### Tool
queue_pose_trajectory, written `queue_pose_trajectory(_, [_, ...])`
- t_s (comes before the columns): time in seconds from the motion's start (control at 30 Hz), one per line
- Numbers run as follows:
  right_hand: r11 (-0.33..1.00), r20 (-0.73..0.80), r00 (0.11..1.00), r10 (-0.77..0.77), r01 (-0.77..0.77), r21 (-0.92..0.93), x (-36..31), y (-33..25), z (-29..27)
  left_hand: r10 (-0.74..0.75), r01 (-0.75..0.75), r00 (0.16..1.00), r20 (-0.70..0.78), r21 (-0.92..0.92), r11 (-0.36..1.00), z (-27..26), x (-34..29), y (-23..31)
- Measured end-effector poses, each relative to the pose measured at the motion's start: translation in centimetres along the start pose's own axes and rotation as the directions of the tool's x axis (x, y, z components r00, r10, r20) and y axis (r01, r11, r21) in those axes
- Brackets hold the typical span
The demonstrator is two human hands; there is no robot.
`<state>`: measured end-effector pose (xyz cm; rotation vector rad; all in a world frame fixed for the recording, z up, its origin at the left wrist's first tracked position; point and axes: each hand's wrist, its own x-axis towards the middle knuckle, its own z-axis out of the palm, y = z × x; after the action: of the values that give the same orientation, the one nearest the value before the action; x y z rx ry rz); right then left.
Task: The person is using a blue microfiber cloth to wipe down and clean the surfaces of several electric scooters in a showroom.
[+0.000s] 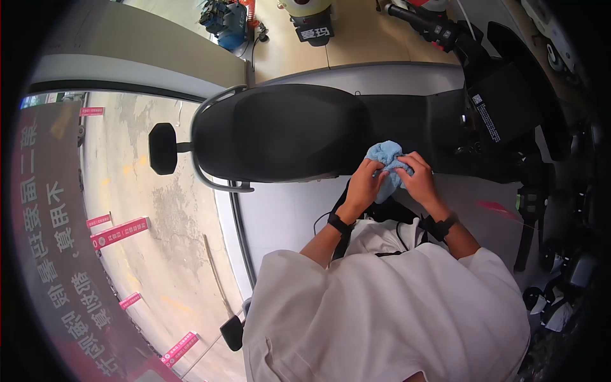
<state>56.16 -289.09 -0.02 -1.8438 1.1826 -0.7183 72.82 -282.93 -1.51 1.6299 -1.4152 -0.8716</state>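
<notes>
A light blue cloth (386, 153) is bunched up between my two hands, in front of my body. My left hand (364, 186) grips its left side, with the thumb pressed against the fabric. On the other side my right hand (418, 180) pinches the cloth with bent fingers. Part of the cloth hangs down between the hands. Just beyond them stands an electric scooter with a long black seat (286, 130) and a dark footboard area (407, 121). The cloth's far end overlaps the scooter's near edge; whether it touches there I cannot tell.
A grey rear rail (202, 165) and a black backrest pad (162, 148) are at the scooter's left end. Its handlebar (527, 210) and dark front panel (499, 108) rise at right. Glass with lettering (63, 223) stands left. A blue machine (224, 22) sits at the back.
</notes>
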Motion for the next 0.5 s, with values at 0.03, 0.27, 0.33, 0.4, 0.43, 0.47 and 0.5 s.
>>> queue_pose_trajectory(0.03, [0.999,0.110,0.994,-0.024,0.019,0.041,-0.5,-0.6,1.1,-0.031,0.031,0.999,-0.041,0.002,1.000,-1.4,-2.2,-0.4])
queue_pose_trajectory(0.27, [0.982,0.557,0.808,-0.190,0.160,0.103,-0.9,-6.3,7.9,-0.266,0.255,0.917,-0.297,-0.076,0.964,-7.1,-12.8,-1.7])
queue_pose_trajectory(0.33, [0.974,0.601,0.767,-0.223,0.195,0.112,-0.8,-7.6,9.8,-0.296,0.275,0.880,-0.372,-0.111,0.955,-8.0,-14.5,-2.4])
queue_pose_trajectory(0.4, [0.967,0.636,0.730,-0.249,0.224,0.122,-0.6,-8.7,11.9,-0.311,0.280,0.842,-0.440,-0.136,0.950,-9.0,-15.5,-2.9])
queue_pose_trajectory(0.43, [0.971,0.639,0.732,-0.236,0.203,0.126,-0.4,-9.3,12.9,-0.323,0.277,0.823,-0.468,-0.167,0.946,-9.6,-15.8,-3.2])
queue_pose_trajectory(0.47, [0.976,0.636,0.741,-0.215,0.179,0.121,-0.1,-9.9,13.6,-0.333,0.279,0.806,-0.488,-0.183,0.943,-10.4,-15.8,-3.3])
queue_pose_trajectory(0.5, [0.976,0.636,0.741,-0.216,0.165,0.139,0.1,-10.5,14.5,-0.272,0.233,0.805,-0.527,-0.141,0.962,-11.5,-16.0,-3.5])
